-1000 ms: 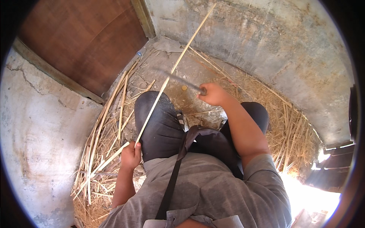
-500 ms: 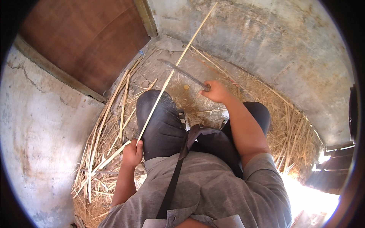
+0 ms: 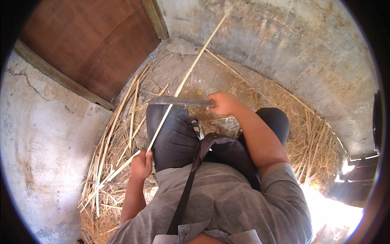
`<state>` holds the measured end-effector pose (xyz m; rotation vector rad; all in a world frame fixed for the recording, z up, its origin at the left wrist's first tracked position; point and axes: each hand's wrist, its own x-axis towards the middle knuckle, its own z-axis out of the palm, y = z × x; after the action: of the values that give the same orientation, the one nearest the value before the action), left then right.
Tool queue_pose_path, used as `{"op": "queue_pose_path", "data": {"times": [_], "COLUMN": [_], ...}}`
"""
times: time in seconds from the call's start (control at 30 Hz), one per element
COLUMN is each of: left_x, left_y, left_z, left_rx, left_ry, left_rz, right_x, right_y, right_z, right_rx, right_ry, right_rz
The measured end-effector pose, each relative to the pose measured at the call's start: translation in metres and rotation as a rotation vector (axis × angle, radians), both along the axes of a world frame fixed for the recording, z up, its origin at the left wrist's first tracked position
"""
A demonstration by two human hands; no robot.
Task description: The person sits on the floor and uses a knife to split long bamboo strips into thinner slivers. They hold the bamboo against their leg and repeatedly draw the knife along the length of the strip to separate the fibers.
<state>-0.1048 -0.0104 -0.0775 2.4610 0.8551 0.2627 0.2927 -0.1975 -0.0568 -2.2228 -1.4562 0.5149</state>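
Observation:
A long, thin, pale strip that looks like split bamboo [image 3: 190,71] slants from my left side up toward the far wall. Its near end is gripped in my left hand [image 3: 141,164], closed beside my left thigh. My right hand [image 3: 223,103] is wrapped round the handle of a machete-like knife [image 3: 185,101]. The dark blade points left, crossing the strip just beyond my left knee [image 3: 168,122]. Whether blade and strip touch, I cannot tell.
Several loose strips [image 3: 106,148] lie along the left wall [image 3: 44,154]. Shavings and more strips [image 3: 306,150] are heaped at the right, by the curved far wall [image 3: 284,49]. A brown door panel [image 3: 89,44] stands at the upper left. A small yellow round thing [image 3: 199,92] lies on the floor.
My right hand has drawn the knife nearer to me and slightly left, and the blade has turned more level. The strip's far end has dipped slightly. My left hand stays in place.

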Motion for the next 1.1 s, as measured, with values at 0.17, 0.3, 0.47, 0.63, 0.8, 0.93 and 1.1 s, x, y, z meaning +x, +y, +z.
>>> {"op": "queue_pose_path", "data": {"times": [0.17, 0.3, 0.47, 0.63, 0.8, 0.93, 1.1], "left_x": [0.004, 0.001, 0.001, -0.003, 0.001, 0.002, 0.001], "left_y": [-0.001, 0.001, -0.001, 0.0, 0.0, -0.001, -0.001], "left_z": [-0.001, -0.009, -0.004, -0.002, -0.009, -0.012, -0.009], "left_rx": [-0.014, -0.018, -0.002, -0.004, -0.043, -0.049, -0.049], "left_ry": [0.015, -0.011, -0.032, -0.021, -0.047, -0.063, -0.049], "left_rz": [0.012, 0.009, -0.001, -0.008, 0.002, 0.012, 0.008], "right_x": [0.032, 0.035, 0.0, -0.011, 0.021, 0.033, 0.015], "right_y": [-0.016, -0.018, -0.003, 0.007, -0.008, -0.017, -0.011], "right_z": [-0.014, -0.015, -0.009, -0.009, -0.017, -0.013, -0.007], "right_rx": [0.098, 0.129, 0.032, 0.006, 0.037, 0.091, 0.06], "right_ry": [0.03, 0.008, 0.046, -0.008, -0.009, 0.03, 0.081], "right_rz": [-0.296, -0.35, -0.111, 0.052, -0.144, -0.369, -0.263]}}
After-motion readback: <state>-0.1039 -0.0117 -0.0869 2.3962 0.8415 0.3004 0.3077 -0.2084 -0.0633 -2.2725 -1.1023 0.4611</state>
